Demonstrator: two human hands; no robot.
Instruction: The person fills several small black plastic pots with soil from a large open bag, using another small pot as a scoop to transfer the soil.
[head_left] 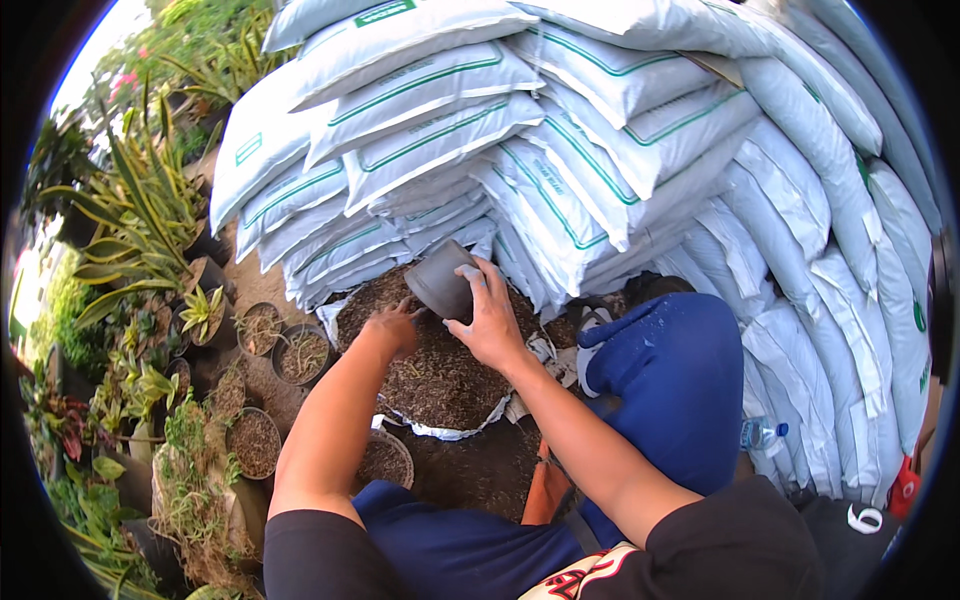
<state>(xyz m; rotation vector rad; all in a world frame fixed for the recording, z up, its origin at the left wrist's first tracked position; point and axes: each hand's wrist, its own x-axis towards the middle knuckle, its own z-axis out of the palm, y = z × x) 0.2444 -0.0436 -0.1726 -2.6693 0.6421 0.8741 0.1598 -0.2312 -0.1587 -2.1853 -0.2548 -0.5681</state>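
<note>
My right hand (pixel 487 318) grips a dark grey plant pot (pixel 436 281), thumb and fingers spread along its side. The pot is tilted above a mound of dark, crumbly potting soil (pixel 440 385) in an opened white sack (pixel 463 434). Just left of the pot, my left hand (pixel 393 328) is low over the soil, its soil-darkened fingers partly apart and pointing toward the pot. No object shows in it, though its palm is hidden.
White sacks with green lines (pixel 430 130) are stacked high ahead and to the right. Soil-filled pots (pixel 302 355) and striped leafy plants (pixel 140 200) stand at the left. An orange-handled tool (pixel 545 490) lies by my legs; a water bottle (pixel 762 433) is at the right.
</note>
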